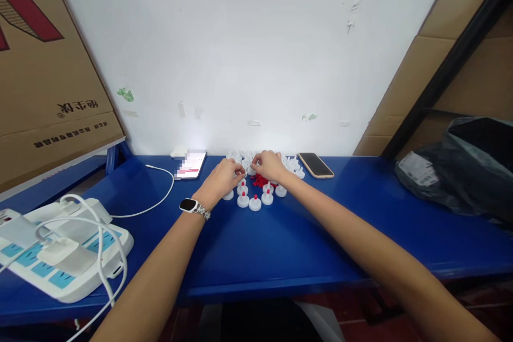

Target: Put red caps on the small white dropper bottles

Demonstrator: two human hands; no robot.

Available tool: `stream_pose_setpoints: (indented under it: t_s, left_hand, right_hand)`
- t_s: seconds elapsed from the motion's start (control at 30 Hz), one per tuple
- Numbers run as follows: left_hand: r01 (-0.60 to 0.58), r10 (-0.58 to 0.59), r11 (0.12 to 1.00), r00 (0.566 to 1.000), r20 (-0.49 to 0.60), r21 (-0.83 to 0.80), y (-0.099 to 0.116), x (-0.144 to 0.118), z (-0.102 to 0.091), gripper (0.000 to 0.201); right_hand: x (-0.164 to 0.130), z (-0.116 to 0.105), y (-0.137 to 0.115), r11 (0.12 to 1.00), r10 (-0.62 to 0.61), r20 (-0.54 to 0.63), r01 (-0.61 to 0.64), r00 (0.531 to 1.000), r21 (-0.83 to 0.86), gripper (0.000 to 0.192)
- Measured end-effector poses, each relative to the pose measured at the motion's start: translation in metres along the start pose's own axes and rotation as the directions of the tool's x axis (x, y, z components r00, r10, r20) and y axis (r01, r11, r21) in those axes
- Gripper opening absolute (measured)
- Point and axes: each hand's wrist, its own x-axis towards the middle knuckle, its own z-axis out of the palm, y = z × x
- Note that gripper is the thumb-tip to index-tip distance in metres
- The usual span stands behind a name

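Note:
My left hand (225,177), with a watch on the wrist, has its fingers closed at the left of a group of white nozzle caps; what they pinch is too small to make out. My right hand (269,166) is pinched at a white nozzle cap (251,170), right of my left fingertips. Between and below the hands lies a pile of small red tips (260,181). Nearer to me stand several white nozzle caps with red tips on top, such as the front one (255,203). More white nozzle caps (294,163) without red tips crowd behind my right hand, partly hidden.
A lit phone (192,164) lies left on the blue table (272,251), a dark-screened phone (316,165) right. A white power strip (72,278) with looping cables sits front left. Cardboard (52,75) stands left; a grey plastic bag (457,165) lies right. A white wall rises behind.

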Motion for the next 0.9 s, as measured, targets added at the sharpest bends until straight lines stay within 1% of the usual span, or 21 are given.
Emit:
stream_pose_setpoints:
  t_s: [0.1,0.2,0.27,0.33,0.43,0.53,0.57,0.63,0.7,0.77,0.8,0.9]
  left_hand:
    - [-0.014,0.017,0.999,0.995,-0.100,0.033,0.004,-0.002,-0.002,0.033]
    - [-0.048,0.041,0.998,0.983,-0.177,-0.031,0.011,-0.003,-0.001,0.038]
    - [-0.072,0.057,0.994,0.981,-0.183,-0.078,0.016,-0.004,0.001,0.035]
    - [-0.084,0.065,0.990,0.984,-0.164,-0.110,0.021,-0.004,0.003,0.028]
    - [-0.086,0.064,0.982,0.989,-0.136,-0.167,0.024,-0.004,0.006,0.021]
    - [-0.042,0.003,0.953,0.991,-0.131,-0.301,0.025,-0.003,0.009,0.024]
    - [-0.013,-0.036,0.928,0.992,-0.123,-0.372,0.026,-0.002,0.010,0.026]
    - [0.043,-0.112,0.845,0.989,-0.098,-0.534,0.027,-0.001,0.014,0.031]
    - [0.071,-0.166,0.730,0.983,-0.076,-0.680,0.030,0.001,0.018,0.035]
    - [0.088,-0.207,0.609,0.977,-0.051,-0.788,0.035,0.002,0.021,0.036]
    - [0.102,-0.229,0.546,0.973,-0.031,-0.831,0.038,0.002,0.023,0.036]
    - [0.144,-0.284,0.352,0.958,0.040,-0.925,0.046,0.003,0.026,0.034]
  right_hand:
    - [-0.010,-0.011,-0.003,0.996,-0.034,-0.097,0.042,0.995,0.082,0.020]
    - [-0.025,-0.024,-0.010,0.955,-0.066,-0.137,0.103,0.988,0.278,0.016]
    - [-0.035,-0.030,-0.015,0.906,-0.082,-0.135,0.130,0.988,0.402,0.014]
    - [-0.043,-0.031,-0.017,0.872,-0.081,-0.134,0.136,0.988,0.471,0.013]
    - [-0.049,-0.028,-0.016,0.849,-0.069,-0.126,0.124,0.990,0.513,0.016]
    - [-0.051,-0.025,-0.011,0.849,-0.075,-0.144,0.139,0.987,0.509,0.016]
    - [-0.052,-0.025,-0.010,0.848,-0.074,-0.149,0.141,0.986,0.511,0.017]
    - [-0.055,-0.028,-0.007,0.823,-0.079,-0.120,0.133,0.990,0.552,0.024]
    - [-0.058,-0.031,-0.005,0.773,-0.111,-0.056,0.121,0.992,0.622,0.032]
    - [-0.062,-0.034,-0.005,0.747,-0.143,-0.033,0.130,0.989,0.652,0.034]
    - [-0.064,-0.035,-0.005,0.755,-0.146,-0.044,0.140,0.988,0.640,0.033]
    - [-0.068,-0.036,-0.007,0.822,-0.138,-0.096,0.168,0.986,0.545,0.032]
